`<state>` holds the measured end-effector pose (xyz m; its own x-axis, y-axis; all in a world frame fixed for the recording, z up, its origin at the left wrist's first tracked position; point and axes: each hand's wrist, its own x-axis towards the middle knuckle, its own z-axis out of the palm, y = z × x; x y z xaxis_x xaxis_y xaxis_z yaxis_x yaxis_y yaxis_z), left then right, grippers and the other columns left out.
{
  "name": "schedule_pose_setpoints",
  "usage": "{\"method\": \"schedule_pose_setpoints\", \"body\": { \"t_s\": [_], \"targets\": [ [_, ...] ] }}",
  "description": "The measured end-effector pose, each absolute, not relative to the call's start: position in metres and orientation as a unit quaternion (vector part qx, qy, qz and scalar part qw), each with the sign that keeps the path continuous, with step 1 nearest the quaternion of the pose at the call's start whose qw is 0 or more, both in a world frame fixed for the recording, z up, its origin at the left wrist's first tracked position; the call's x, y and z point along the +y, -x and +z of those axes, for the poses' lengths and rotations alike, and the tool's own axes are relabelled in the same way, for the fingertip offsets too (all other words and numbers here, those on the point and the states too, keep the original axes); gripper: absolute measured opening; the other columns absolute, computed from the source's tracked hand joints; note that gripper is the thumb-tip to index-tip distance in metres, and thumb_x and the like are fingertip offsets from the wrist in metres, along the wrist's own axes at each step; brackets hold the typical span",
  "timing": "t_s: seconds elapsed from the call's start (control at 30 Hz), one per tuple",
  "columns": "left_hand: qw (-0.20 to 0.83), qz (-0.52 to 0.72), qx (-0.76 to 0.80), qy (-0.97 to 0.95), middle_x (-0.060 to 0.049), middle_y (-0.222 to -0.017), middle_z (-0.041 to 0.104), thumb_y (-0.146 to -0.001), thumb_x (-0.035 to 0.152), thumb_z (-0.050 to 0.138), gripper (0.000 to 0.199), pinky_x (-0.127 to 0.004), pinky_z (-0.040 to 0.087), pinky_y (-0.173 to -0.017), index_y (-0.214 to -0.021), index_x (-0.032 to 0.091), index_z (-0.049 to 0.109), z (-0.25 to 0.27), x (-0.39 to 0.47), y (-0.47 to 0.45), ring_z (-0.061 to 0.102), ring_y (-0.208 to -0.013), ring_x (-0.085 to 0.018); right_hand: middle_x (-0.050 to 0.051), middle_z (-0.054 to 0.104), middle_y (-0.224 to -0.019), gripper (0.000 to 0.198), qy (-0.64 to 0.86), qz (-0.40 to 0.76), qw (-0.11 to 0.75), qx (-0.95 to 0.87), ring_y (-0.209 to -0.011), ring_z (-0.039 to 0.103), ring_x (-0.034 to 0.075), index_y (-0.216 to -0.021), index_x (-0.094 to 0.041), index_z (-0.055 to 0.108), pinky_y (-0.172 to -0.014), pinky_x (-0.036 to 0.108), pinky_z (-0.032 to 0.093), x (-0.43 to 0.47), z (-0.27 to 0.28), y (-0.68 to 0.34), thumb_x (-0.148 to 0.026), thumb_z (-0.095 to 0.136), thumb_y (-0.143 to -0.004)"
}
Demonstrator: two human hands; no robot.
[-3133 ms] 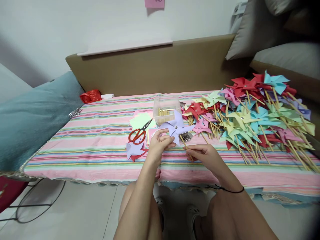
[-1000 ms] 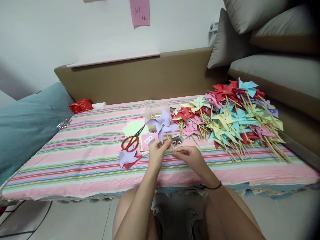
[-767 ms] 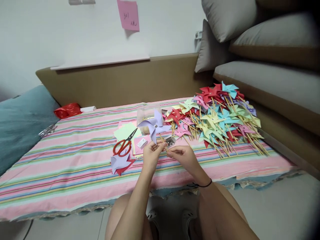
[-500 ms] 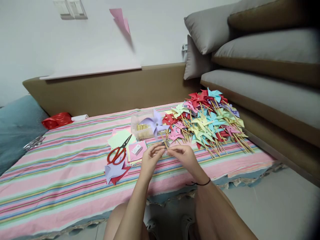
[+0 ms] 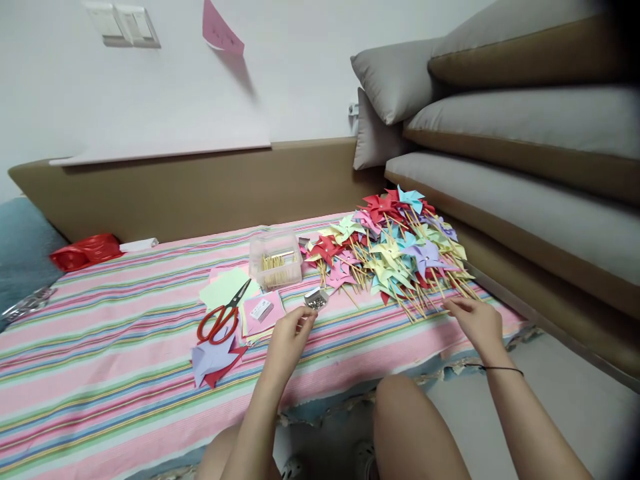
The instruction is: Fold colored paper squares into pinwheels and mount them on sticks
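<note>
My right hand point(image 5: 476, 320) reaches out to the right edge of a big pile of coloured paper pinwheels point(image 5: 385, 243) on wooden sticks. Its fingertips pinch the stick end of a purple pinwheel point(image 5: 426, 256) that lies on top of the pile. Over the striped cloth point(image 5: 125, 347), my left hand point(image 5: 290, 332) hovers with its fingers loosely curled and nothing in them. It is just short of a small open box of metal pins point(image 5: 316, 301).
A clear plastic box of sticks point(image 5: 276, 260) stands behind the pin box. Red scissors point(image 5: 218, 321) lie on coloured paper sheets point(image 5: 227, 291), with purple and red cut pieces point(image 5: 212, 357) in front. A red bag point(image 5: 88, 249) is at the far left, grey cushions point(image 5: 500, 127) at the right.
Both hands held the purple pinwheel in front of me; now my right hand has carried it right onto the pile and my left hand has let go. The view has swung right.
</note>
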<state>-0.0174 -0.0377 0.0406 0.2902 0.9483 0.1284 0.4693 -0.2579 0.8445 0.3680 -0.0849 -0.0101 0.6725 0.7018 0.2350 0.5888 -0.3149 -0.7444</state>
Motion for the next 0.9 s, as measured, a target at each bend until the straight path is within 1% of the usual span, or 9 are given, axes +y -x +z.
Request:
{"method": "schedule_pose_setpoints", "body": {
  "t_s": [0.1, 0.23, 0.4, 0.53, 0.9],
  "targets": [
    [0.315, 0.298, 0.505, -0.747, -0.007, -0.096, 0.07, -0.088, 0.032, 0.044, 0.022, -0.03, 0.047, -0.072, -0.098, 0.02, 0.06, 0.044, -0.041, 0.014, 0.065, -0.081, -0.02, 0.01, 0.073, -0.065, 0.032, 0.805, 0.061, 0.422, -0.413, -0.071, 0.067, 0.032, -0.065, -0.019, 0.075, -0.064, 0.039, 0.047, -0.073, -0.007, -0.369, -0.047, 0.06, -0.06],
    [0.282, 0.256, 0.505, -0.774, -0.007, -0.105, 0.069, -0.089, 0.03, 0.041, 0.024, -0.03, 0.047, -0.072, -0.107, 0.021, 0.055, 0.044, -0.043, 0.013, 0.065, -0.084, -0.02, 0.012, 0.074, -0.068, 0.039, 0.805, 0.06, 0.42, -0.415, -0.07, 0.067, 0.032, -0.07, -0.016, 0.076, -0.063, 0.038, 0.047, -0.06, -0.008, -0.366, -0.049, 0.057, -0.062],
    [0.258, 0.223, 0.505, -0.793, -0.007, -0.109, 0.068, -0.089, 0.026, 0.041, 0.025, -0.032, 0.047, -0.075, -0.109, 0.021, 0.055, 0.044, -0.041, 0.012, 0.065, -0.089, -0.022, 0.012, 0.074, -0.068, 0.042, 0.805, 0.056, 0.424, -0.411, -0.07, 0.067, 0.031, -0.073, -0.015, 0.077, -0.062, 0.037, 0.047, -0.046, -0.011, -0.366, -0.051, 0.057, -0.063],
    [0.255, 0.218, 0.495, -0.802, -0.006, -0.111, 0.068, -0.089, 0.026, 0.041, 0.025, -0.033, 0.047, -0.077, -0.109, 0.023, 0.055, 0.047, -0.042, 0.012, 0.065, -0.093, -0.022, 0.012, 0.073, -0.065, 0.042, 0.806, 0.055, 0.422, -0.412, -0.065, 0.066, 0.03, -0.072, -0.015, 0.077, -0.06, 0.037, 0.046, -0.035, -0.008, -0.368, -0.051, 0.058, -0.063],
    [0.243, 0.204, 0.494, -0.809, -0.006, -0.113, 0.068, -0.089, 0.024, 0.041, 0.024, -0.033, 0.047, -0.081, -0.108, 0.023, 0.056, 0.045, -0.04, 0.014, 0.066, -0.093, -0.022, 0.011, 0.071, -0.06, 0.034, 0.809, 0.039, 0.402, -0.427, -0.061, 0.063, 0.028, -0.071, -0.016, 0.077, -0.056, 0.035, 0.043, -0.001, -0.005, -0.38, -0.045, 0.059, -0.065]
  ]
}}
